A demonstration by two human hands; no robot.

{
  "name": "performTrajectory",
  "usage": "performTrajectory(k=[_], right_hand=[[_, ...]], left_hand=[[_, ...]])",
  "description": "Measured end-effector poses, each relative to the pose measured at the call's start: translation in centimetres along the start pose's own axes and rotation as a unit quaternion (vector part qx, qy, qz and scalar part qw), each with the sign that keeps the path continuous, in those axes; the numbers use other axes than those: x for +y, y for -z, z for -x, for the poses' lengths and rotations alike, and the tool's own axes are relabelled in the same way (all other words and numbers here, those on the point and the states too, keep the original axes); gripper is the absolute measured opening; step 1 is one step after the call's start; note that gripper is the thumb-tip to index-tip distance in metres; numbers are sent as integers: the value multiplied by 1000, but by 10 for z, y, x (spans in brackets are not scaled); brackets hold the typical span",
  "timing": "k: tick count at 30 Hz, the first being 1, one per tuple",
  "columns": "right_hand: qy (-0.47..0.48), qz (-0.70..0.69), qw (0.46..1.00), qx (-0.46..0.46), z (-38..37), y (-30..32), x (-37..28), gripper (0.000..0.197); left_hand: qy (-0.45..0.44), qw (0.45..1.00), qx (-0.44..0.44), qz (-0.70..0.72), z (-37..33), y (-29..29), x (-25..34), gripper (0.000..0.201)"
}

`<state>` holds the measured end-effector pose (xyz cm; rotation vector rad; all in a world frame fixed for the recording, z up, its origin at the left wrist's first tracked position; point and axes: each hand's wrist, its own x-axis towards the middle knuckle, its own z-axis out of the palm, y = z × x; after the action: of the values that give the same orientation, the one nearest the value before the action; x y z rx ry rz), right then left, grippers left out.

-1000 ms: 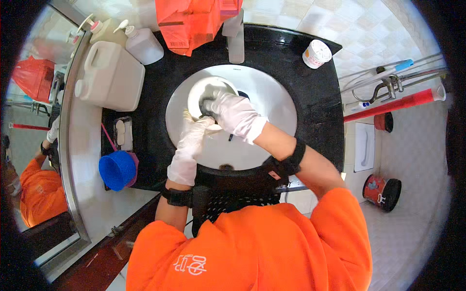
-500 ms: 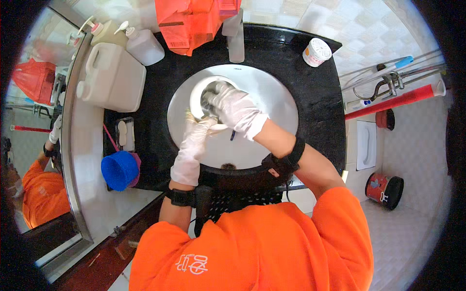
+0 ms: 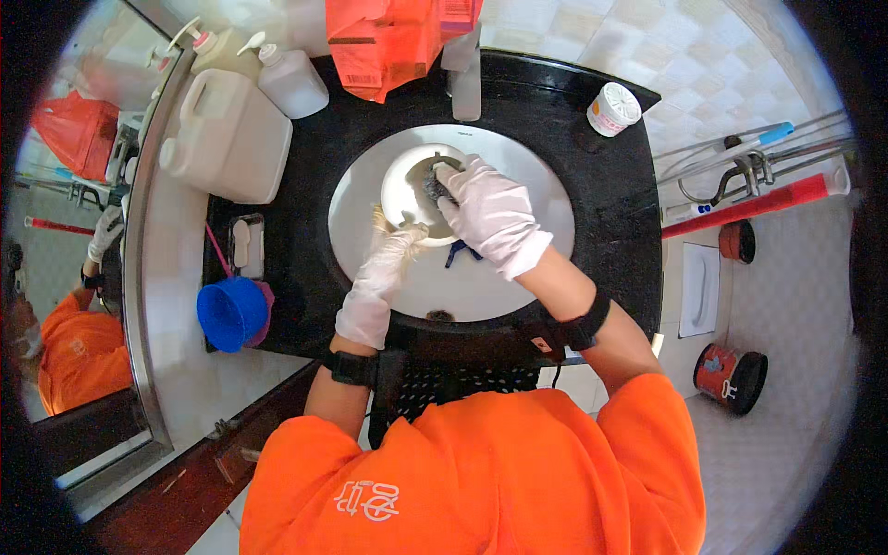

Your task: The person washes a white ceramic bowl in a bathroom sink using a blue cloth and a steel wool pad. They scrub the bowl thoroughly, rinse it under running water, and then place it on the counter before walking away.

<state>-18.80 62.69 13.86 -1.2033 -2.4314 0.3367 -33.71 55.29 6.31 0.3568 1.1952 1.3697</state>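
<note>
A round white bowl (image 3: 399,188) is tilted over the white oval sink (image 3: 543,199). My gloved left hand (image 3: 400,246) grips its near left rim, with the thumb at the inner edge. Inside the bowl, a grey steel wool scourer (image 3: 433,187) sits against the far right inner wall. My gloved right hand (image 3: 492,211) closes its fingers on the scourer. The fingertips are partly hidden within the bowl. A small dark blue object (image 3: 457,252) shows just under the bowl's near side; its kind is unclear.
Above the sink stand a faucet (image 3: 467,88) and a hanging red bag (image 3: 381,46). A white jug (image 3: 229,139), pump bottles (image 3: 294,83), a soap dish (image 3: 247,246) and a blue cup (image 3: 229,314) line the left. A white tub (image 3: 613,109) occupies the far right counter corner.
My right hand has moved right with the scourer, from the middle of the bowl to its right inner wall. The bowl has shifted and its inside shows more. More of the dark blue object shows.
</note>
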Motion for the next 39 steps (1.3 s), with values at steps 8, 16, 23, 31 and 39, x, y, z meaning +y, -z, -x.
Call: performTrajectory(k=[8,16,23,31,39], right_hand=[[155,-142,977,-47,-7,-15,10,22],[44,-101,992,-54,-3,29,59,38],[23,-57,989,133,-74,74,32,54],[68,245,967,-32,-156,41,35,27],[84,167,982,-22,-167,70,67,29]], left_hand=[[-15,990,-1,-138,-1,-9,22,65],[69,997,-1,-19,-20,30,14,44],[112,990,-24,85,-43,29,7,44],[169,984,-35,35,-63,-14,19,46],[170,979,-81,-82,-80,-27,19,39]])
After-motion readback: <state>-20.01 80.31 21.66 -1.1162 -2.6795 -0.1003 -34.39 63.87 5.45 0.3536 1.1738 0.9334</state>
